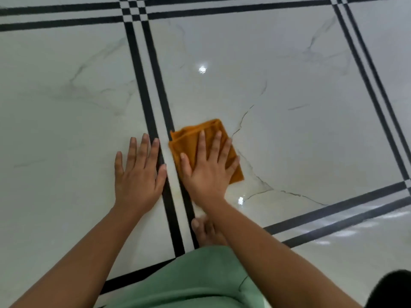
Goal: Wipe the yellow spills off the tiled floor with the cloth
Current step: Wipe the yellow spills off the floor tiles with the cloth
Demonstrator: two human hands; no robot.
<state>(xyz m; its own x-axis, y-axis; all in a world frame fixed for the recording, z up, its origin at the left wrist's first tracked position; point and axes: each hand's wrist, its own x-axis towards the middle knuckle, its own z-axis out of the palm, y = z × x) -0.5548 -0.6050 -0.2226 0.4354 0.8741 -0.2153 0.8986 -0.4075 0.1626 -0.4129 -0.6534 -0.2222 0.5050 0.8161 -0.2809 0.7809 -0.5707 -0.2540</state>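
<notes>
Right hand [208, 172] flat on cloth [189, 141], spills perhaps hidden.

Orange cloth [189, 141] on white marbled floor [289, 74] with black stripes [142, 85].

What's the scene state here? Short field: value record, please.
surface: white marble-look tiled floor with black double-line borders
cloth: orange cloth, folded, flat on the floor just right of the black lines
right hand: right hand palm down on the cloth, fingers spread
left hand: left hand flat on bare tile, left of the cloth, not touching it
spill: faint yellowish smear between the black lines near the right wrist
other: bare foot and green garment at bottom
</notes>
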